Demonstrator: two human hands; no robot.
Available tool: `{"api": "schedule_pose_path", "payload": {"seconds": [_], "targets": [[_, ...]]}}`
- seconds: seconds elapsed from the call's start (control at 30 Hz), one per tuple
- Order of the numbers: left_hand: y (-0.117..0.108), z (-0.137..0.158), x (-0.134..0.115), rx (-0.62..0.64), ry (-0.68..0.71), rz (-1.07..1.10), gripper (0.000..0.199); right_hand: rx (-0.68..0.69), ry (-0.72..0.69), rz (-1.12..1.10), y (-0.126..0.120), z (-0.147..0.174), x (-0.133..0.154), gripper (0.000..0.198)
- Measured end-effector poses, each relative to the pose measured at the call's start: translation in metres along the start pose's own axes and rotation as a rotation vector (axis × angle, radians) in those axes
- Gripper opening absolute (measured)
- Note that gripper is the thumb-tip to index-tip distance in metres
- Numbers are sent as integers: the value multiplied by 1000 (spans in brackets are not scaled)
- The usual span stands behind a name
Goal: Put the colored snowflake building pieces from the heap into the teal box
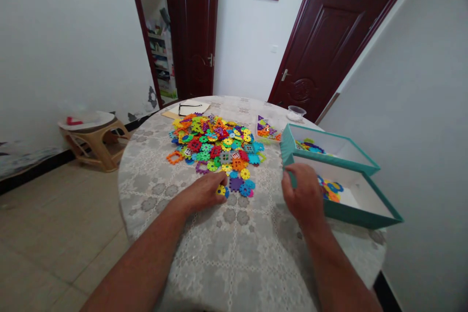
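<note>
My left hand (209, 191) is at the near edge of a heap of colourful plastic building pieces (214, 142), its fingers closed on a yellow and blue flower-shaped piece (222, 191). Just right of it lie a purple square piece (236, 184) and a blue round piece (245, 189). My right hand (304, 192) is at the left end of the nearer teal box (360, 209), thumb and forefinger bent together; what they hold, if anything, is hidden. Several flower-shaped pieces (332, 189) lie inside that box, partly behind the hand.
A second teal box (329, 137) with pieces stands behind the first. On the round table (234, 246) are also a clear tray of small pieces (268, 130), a clear bowl (296, 112) and glasses (190, 106) on paper. A stool (97, 141) stands at left.
</note>
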State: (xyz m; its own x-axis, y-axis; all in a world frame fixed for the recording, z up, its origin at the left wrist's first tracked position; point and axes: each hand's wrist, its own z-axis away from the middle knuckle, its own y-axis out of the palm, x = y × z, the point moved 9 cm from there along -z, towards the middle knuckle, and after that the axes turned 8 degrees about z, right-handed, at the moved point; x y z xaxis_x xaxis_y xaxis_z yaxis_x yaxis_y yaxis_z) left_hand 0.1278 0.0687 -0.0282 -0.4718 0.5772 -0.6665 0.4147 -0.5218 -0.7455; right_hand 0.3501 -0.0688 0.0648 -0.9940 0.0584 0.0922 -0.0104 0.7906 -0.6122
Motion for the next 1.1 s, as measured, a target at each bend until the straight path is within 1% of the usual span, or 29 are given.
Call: {"api": "schedule_pose_path", "payload": {"seconds": [0.07,0.1,0.17,0.2,0.27,0.37,0.47,0.63,0.77,0.93,1.1], "targets": [[0,-1,1,-7,11,32,26,164,-57,-115,27,10,29,19],[0,-2,2,-20,19,43,25,247,-66,-127,42,17,40,25],[-2,-5,4,-66,35,58,22,411,-53,-94,69,30,53,37],[-3,-6,6,-95,46,68,20,487,-36,-67,80,35,56,41],[-5,-8,7,-161,73,104,18,620,8,-23,97,42,56,43],[-8,-10,9,-258,97,177,18,733,64,-5,109,44,52,37],[-8,-11,11,-282,91,216,17,785,91,-51,114,43,50,29],[-8,-11,6,-251,84,226,21,806,86,-162,117,44,48,23],[-8,-9,3,-231,57,303,24,833,77,-226,118,45,47,19],[-4,-9,7,-211,43,403,24,842,80,-165,113,48,41,8],[-3,-10,13,-226,9,438,21,816,87,-136,104,48,34,6]]}}
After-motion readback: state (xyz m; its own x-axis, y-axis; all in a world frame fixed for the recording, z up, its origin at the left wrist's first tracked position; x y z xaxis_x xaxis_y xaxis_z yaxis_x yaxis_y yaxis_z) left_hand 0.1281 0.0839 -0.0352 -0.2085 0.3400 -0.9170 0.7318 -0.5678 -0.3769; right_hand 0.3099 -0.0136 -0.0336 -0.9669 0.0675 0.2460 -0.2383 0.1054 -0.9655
